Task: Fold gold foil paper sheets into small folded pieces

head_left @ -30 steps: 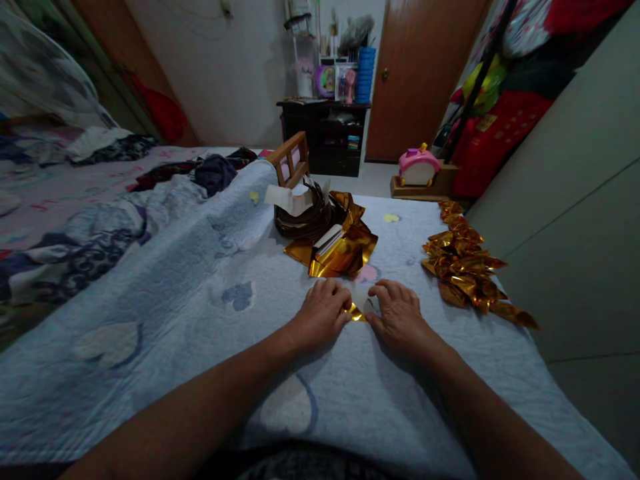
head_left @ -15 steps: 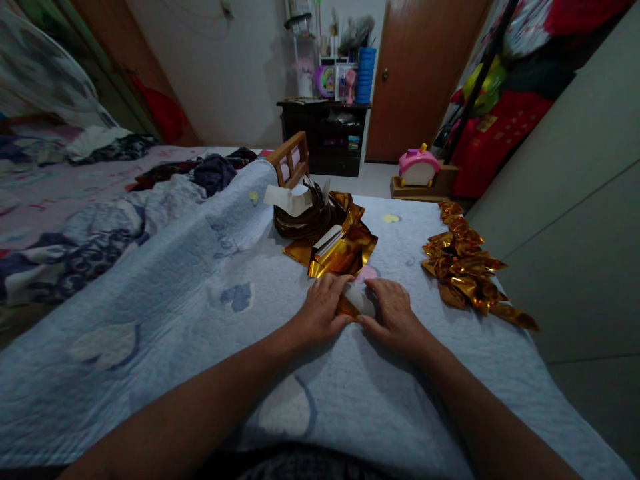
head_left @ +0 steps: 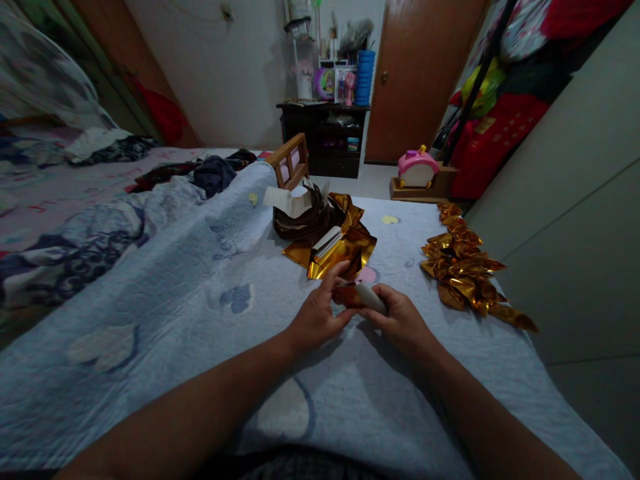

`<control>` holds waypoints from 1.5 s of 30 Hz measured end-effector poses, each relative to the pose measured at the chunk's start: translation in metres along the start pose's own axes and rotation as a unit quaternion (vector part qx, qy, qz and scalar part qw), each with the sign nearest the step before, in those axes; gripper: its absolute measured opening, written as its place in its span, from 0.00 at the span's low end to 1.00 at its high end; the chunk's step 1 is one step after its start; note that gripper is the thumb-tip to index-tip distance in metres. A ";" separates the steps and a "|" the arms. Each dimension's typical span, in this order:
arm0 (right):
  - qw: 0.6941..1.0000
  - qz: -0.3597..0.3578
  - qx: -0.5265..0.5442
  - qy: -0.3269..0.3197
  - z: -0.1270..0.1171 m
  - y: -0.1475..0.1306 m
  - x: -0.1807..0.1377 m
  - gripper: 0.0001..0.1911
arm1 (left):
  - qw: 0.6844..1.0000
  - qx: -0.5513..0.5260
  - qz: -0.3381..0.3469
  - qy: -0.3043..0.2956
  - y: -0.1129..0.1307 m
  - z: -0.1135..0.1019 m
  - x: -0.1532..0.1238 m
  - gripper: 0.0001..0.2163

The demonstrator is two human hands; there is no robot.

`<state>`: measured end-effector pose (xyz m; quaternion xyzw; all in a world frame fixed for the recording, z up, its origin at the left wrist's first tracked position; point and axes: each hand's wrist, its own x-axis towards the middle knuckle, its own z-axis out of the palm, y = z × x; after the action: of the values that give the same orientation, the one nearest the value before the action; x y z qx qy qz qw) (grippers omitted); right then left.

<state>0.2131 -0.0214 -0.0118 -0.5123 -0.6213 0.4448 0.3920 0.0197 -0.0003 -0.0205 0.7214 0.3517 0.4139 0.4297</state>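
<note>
Both my hands meet over the pale blue quilt [head_left: 200, 293]. My left hand [head_left: 320, 310] and my right hand [head_left: 397, 317] pinch a small piece of gold foil paper [head_left: 357, 295] between them, its white back showing. The piece is lifted a little off the quilt. Just beyond my hands lies a stack of flat gold foil sheets [head_left: 340, 250]. To the right, a row of several folded gold foil pieces [head_left: 463, 267] runs along the quilt's edge.
A dark round basket [head_left: 303, 220] with white paper in it stands behind the foil sheets, next to a small wooden rack [head_left: 290, 160]. A pink toy [head_left: 417, 167] sits past the bed. A grey wall panel [head_left: 575, 200] stands at right; bedding is heaped at left.
My hands pressed the foil piece flat on the quilt, then folded it over and lifted it slightly, with the white side now up between my fingers.
</note>
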 end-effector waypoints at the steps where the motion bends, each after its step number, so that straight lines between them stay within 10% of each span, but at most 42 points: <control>1: 0.999 0.015 0.039 0.009 0.001 0.001 0.000 0.08 | 0.998 -0.050 -0.024 -0.006 0.000 0.001 0.001 0.35; 6: 0.972 0.057 0.226 -0.016 0.008 0.006 0.002 0.23 | 0.956 -0.269 -0.119 -0.014 0.002 0.006 0.006 0.20; 11: 0.957 0.067 0.282 -0.010 0.006 0.001 0.002 0.38 | 0.953 -0.270 -0.137 -0.003 0.007 0.003 0.006 0.13; 25: 0.983 0.130 0.124 -0.020 -0.004 -0.005 0.000 0.22 | 0.958 -0.204 -0.197 -0.035 0.005 -0.001 0.004 0.21; 33: 0.988 0.033 -0.136 0.059 -0.002 -0.002 -0.002 0.11 | 0.976 -0.113 -0.186 -0.028 0.001 0.000 0.004 0.20; 45: 0.988 0.027 -0.133 0.075 0.003 -0.002 -0.003 0.08 | 0.992 0.025 -0.120 -0.033 0.005 0.001 0.002 0.12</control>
<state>0.2101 -0.0248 -0.0107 -0.6079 -0.6300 0.3293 0.3538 0.0218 -0.0012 -0.0153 0.6977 0.4317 0.3261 0.4695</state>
